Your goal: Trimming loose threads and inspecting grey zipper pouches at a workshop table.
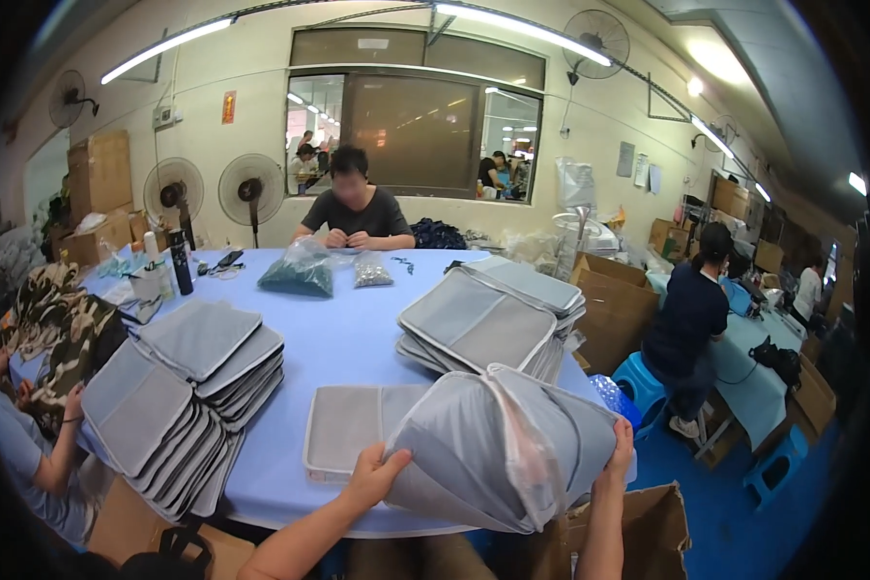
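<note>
A grey fabric case [454, 449] with pale piped edges is spread apart over the near right part of the table, and a pinkish lining shows in its gap. My left hand [379, 474] grips its left side, thumb on top. On the opposite side, my right hand [621, 452] has its fingers closed around the edge. Partly covered by this case, another grey case [343, 425] lies flat. Just behind is a stack of similar grey cases [483, 314]. A fanned pile of grey cases [150, 396] rests at the table's left.
The blue-covered table [329, 338] holds a bag of green pieces [300, 271] and a bag of small metallic parts [372, 271]. A person [358, 213] sits across; another person's arm [58, 445] touches the left pile. Cardboard boxes [609, 300] stand at the right.
</note>
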Available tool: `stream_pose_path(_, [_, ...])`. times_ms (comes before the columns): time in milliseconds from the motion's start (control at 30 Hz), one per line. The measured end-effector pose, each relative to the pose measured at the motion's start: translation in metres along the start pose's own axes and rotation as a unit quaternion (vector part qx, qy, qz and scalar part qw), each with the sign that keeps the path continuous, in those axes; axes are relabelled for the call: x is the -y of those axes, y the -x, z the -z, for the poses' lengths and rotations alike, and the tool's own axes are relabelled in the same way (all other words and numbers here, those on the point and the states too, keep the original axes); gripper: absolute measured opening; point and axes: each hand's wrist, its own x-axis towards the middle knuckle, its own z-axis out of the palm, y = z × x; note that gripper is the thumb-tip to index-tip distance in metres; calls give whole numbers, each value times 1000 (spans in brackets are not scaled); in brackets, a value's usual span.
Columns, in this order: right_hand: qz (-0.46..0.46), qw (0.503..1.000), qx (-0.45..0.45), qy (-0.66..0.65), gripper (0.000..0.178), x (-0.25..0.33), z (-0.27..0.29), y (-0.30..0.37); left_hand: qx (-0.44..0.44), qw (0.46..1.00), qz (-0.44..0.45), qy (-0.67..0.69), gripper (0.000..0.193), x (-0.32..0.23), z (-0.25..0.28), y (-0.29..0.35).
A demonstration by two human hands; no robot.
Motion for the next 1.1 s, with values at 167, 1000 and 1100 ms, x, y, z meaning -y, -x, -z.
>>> stream_pose_path(167, [-7,993,91,70,15,7,-33,14,87,993,37,68,25,-2,7,-11])
stream_pose_path(1000, [54,987,110,-104,55,15,-100,-146,-240,951,-68,186,38,-16,-12,-274])
stream_pose_path(1100, [-46,997,46,49,97,-7,-129,-186,-321,933,-58,150,38,8,1,-324])
